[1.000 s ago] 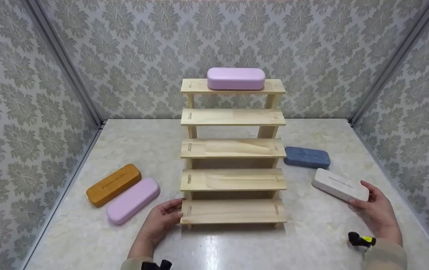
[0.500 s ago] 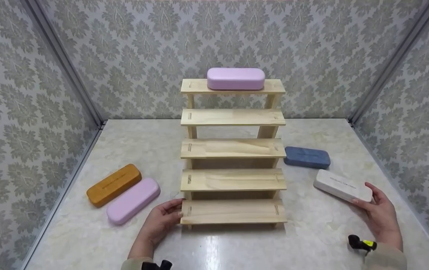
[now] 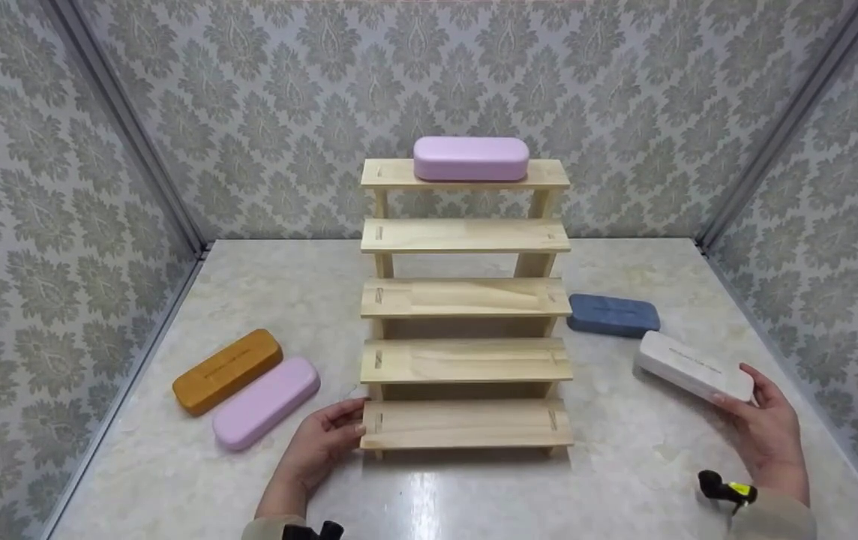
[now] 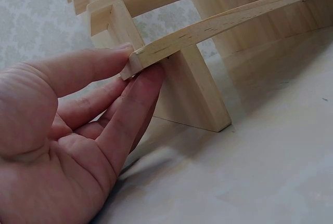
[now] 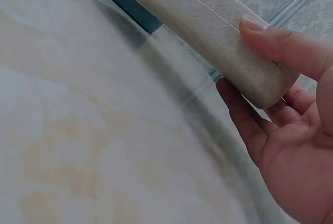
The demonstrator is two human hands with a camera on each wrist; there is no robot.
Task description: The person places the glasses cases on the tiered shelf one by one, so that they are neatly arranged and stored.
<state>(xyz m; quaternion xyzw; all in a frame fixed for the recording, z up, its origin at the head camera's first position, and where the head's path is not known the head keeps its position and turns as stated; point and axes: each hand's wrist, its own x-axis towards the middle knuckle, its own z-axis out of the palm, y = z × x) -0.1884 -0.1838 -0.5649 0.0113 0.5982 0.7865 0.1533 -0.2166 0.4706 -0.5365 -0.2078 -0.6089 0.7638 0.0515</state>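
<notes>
Gripping white case [image 3: 695, 366] by one end with right hand [image 3: 766, 431], just off tabletop [image 3: 624, 480] near blue case [image 3: 613, 315]; pinching lowest shelf [image 3: 466, 424] of rack [image 3: 466, 360] with left hand [image 3: 324, 442]. Level case, don't tug rack.

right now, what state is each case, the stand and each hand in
white case: closed, held lifted above the table
blue case: closed, lying flat
orange case: closed, lying flat
lower pink case: closed, lying flat
upper pink case: closed, on the top tier
wooden five-tier stand: upright
right hand: grips the white case
left hand: pinches the bottom tier
</notes>
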